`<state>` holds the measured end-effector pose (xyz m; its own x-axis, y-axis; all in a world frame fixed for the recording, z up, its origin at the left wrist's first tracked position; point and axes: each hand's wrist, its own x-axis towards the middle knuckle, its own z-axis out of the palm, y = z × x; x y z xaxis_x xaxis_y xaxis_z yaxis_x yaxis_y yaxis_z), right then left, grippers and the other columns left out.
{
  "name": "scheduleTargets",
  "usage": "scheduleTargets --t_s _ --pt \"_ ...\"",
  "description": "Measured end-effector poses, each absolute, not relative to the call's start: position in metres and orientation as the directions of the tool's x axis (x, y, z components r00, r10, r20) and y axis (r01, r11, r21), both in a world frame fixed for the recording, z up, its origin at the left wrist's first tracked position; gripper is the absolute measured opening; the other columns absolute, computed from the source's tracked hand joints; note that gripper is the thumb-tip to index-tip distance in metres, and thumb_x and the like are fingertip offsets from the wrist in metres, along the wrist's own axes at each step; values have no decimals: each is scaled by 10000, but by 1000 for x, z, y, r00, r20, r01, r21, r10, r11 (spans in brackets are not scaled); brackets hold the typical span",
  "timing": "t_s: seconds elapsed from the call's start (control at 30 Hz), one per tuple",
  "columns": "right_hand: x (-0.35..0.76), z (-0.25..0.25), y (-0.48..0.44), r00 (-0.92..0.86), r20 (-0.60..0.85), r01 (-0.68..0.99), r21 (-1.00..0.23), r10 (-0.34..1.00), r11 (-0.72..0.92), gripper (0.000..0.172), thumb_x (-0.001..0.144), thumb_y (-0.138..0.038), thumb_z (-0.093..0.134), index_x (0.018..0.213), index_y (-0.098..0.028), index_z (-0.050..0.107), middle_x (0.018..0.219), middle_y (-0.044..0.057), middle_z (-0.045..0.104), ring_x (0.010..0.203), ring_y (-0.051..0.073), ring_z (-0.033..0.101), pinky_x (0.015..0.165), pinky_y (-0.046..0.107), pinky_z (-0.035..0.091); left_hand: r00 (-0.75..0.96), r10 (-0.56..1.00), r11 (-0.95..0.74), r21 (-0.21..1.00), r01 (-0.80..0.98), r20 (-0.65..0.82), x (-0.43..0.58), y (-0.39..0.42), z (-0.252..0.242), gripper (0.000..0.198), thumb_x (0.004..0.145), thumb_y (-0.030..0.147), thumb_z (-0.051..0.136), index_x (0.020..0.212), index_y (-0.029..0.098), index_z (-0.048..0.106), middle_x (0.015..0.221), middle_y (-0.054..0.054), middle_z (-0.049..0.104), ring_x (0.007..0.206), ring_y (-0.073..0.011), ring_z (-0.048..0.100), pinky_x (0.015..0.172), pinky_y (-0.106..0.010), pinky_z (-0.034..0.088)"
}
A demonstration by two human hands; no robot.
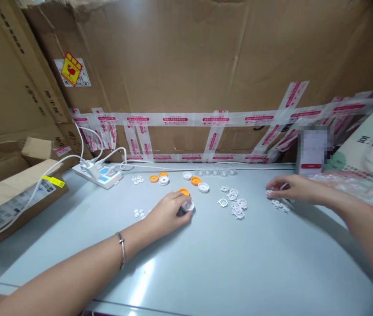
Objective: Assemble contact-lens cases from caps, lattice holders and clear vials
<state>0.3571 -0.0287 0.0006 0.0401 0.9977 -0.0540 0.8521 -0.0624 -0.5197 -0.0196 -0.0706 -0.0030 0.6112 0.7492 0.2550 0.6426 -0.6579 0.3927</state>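
Fingers [177, 201] of the left hand [168, 214] are curled closed around a small round white cap [189, 205], pinning it against the table [222, 263] left of centre. Something dark sits under the cap, too hidden to make out. A thin metal bracelet [121, 250] circles that wrist. Just beyond the knuckles lies a flat orange ring [184, 192], smooth plastic with a hole through its middle.

To the right, the right hand [291, 188] lies palm down with bent fingers, tips touching a scatter of tiny white pieces [280, 204]; whether it pinches one cannot be told.

Between the hands sits a loose cluster of flat, lacy white plastic parts [235, 204]. Further back are more orange rings [196, 180] and shallow white caps [203, 187], then a row of small clear cups [214, 171] by the wall. Near the left hand lie small white discs [139, 213].

The table is smooth, glossy, pale blue-grey. A white power strip [98, 174] with cables rests at back left. Brown cardboard [189, 66] forms the wall, crossed by shiny clear tape [206, 119] printed in red. A crinkled clear plastic bag [347, 184] lies at far right.
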Motion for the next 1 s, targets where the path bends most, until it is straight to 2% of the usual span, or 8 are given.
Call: scheduleTargets --t_s 0.2,0.37,0.47,0.53,0.57,0.67,0.77,1.0 --pt "344 -5 -31 28 -15 831 -555 999 -31 25 583 -189 641 593 -170 654 564 37 625 529 159 540 550 282 390 578 780 -612 481 628 239 -20 -69 -5 400 746 219 583 1136 134 543 1039 -110 619 938 -239 570 837 -351 444" --pt "335 12 -39 98 54 779 -626 994 -43 11 589 -170 655 584 -160 655 571 60 624 543 163 536 580 312 378 576 789 -574 594 564 214 -19 -71 -7 472 723 258 648 1161 144 517 1045 -100 614 913 -229 585 819 -357 463" --pt "318 28 -47 179 115 715 -698 977 -49 112 624 -259 672 665 -157 654 652 79 641 594 162 541 610 321 385 567 778 -592 619 516 271 -19 -73 -3 494 706 330 688 1141 160 525 1070 -101 600 949 -231 577 840 -364 459" --pt "295 36 -54 200 157 604 -797 967 5 217 651 -361 669 768 -180 646 721 56 641 630 138 544 630 297 403 537 771 -616 619 487 344 -19 -75 1 440 741 343 661 1126 175 532 1075 -97 592 958 -218 574 852 -364 454" --pt "280 38 -59 210 160 387 -920 965 68 262 624 -371 704 785 -175 641 718 48 629 616 127 531 623 293 409 524 761 -633 616 470 382 -19 -77 4 406 762 335 642 1123 184 532 1070 -92 592 952 -208 575 854 -363 454" --pt "229 42 -71 147 161 194 -972 976 131 392 539 -487 732 781 -198 622 727 7 631 605 112 560 633 282 463 508 707 -699 596 395 492 -17 -85 13 344 785 292 626 1106 202 541 1035 -74 610 908 -183 577 833 -349 464" --pt "186 45 -83 18 90 -111 -990 996 91 372 494 -407 797 747 -192 629 675 -18 629 590 107 583 644 283 488 460 684 -722 619 310 567 -13 -95 21 322 778 240 637 1085 204 547 994 -62 629 852 -162 588 784 -318 485" --pt "147 48 -98 -24 91 -255 -963 996 82 297 558 -343 782 767 -190 638 715 -24 651 614 95 584 690 284 470 215 832 -540 835 102 511 -11 -103 30 219 787 184 617 996 173 553 901 -47 621 794 -143 619 750 -286 504"
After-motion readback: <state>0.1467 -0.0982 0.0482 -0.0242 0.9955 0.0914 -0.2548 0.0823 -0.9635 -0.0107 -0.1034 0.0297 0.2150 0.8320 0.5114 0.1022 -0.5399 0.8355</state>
